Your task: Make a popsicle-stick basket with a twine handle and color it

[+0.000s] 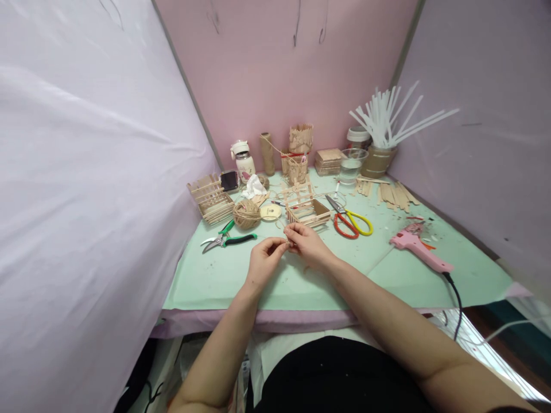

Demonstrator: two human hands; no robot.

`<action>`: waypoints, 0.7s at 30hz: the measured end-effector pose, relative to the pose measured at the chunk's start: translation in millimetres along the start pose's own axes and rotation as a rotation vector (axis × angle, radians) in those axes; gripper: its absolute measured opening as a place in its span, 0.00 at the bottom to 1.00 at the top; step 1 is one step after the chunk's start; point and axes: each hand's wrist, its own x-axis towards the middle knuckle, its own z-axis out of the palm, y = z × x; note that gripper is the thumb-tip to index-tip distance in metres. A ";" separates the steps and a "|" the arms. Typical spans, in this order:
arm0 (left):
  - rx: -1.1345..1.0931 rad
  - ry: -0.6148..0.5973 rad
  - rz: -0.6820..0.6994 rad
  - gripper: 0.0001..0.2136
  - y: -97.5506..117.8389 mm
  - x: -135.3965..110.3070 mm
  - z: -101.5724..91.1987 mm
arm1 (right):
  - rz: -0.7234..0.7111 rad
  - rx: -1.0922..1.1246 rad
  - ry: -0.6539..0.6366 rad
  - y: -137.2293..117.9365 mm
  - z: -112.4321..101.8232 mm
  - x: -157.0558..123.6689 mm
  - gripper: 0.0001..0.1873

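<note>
Over the middle of the green-covered table, my left hand and my right hand meet fingertip to fingertip. Both are closed in a pinch around something small and pale that is mostly hidden by the fingers; a bit of twine is possible, but I cannot tell. Just beyond my right hand stands a small crate of wooden sticks. A ball of jute twine and a round pale-yellow disc lie beyond my left hand. Green-handled pruning shears rest to the left, and scissors with red and yellow handles to the right.
A pink glue gun lies at right, its cord hanging off the table edge. Loose craft sticks, a clear cup of water and a pot of white glue sticks stand behind. Another stick crate sits at left.
</note>
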 end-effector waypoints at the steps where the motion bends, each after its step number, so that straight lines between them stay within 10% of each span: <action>1: 0.000 -0.005 0.005 0.07 0.1 -0.3 0.1 | 0.002 -0.007 -0.005 0.3 -0.1 0.5 0.20; 5: -0.001 0.032 0.027 0.07 -0.4 0.4 -0.9 | -0.046 -0.141 0.010 -3.4 0.2 -1.3 0.15; 14: 0.086 0.211 0.089 0.07 -6.4 1.9 -3.2 | -0.749 -0.823 -0.010 -5.4 -1.6 -11.6 0.08; 21: 0.123 0.170 0.151 0.08 -6.2 1.9 -4.0 | -0.528 -0.661 0.083 -6.2 -0.1 -8.9 0.04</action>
